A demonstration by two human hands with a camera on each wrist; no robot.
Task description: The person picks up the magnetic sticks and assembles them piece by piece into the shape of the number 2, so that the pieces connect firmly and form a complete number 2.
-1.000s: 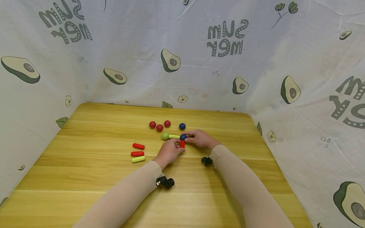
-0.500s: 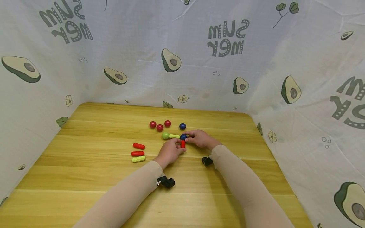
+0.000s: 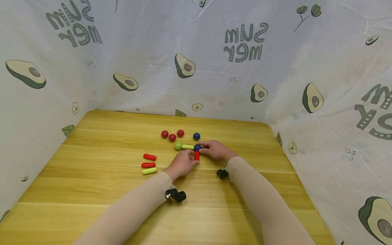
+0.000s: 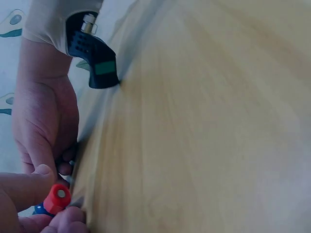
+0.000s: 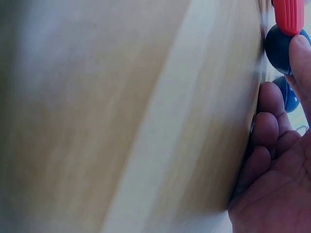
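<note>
My left hand point(image 3: 181, 164) pinches a short red magnetic rod point(image 3: 197, 156) between thumb and fingers. The rod's near end, with a silvery dot, pokes out in the left wrist view. Its far end meets a dark blue ball point(image 3: 197, 147), which my right hand point(image 3: 215, 149) holds from the right with thumb and fingertips. In the right wrist view the thumb lies against that blue ball point(image 5: 281, 51), right by the ribbed red rod point(image 5: 290, 15). A yellow-green rod point(image 3: 188, 147) runs left from the blue ball to a light green ball point(image 3: 178, 146).
Behind the hands, a second blue ball point(image 3: 196, 136) and red balls point(image 3: 172, 137) lie on the wooden table point(image 3: 101, 190). To the left are two red rods point(image 3: 148, 165) and a yellow-green rod point(image 3: 149, 171). A printed cloth point(image 3: 153, 51) hangs around the table.
The left thumb and fingers have shifted slightly toward the body, and a little more of the red rod shows. The right hand keeps its hold on the blue ball.
</note>
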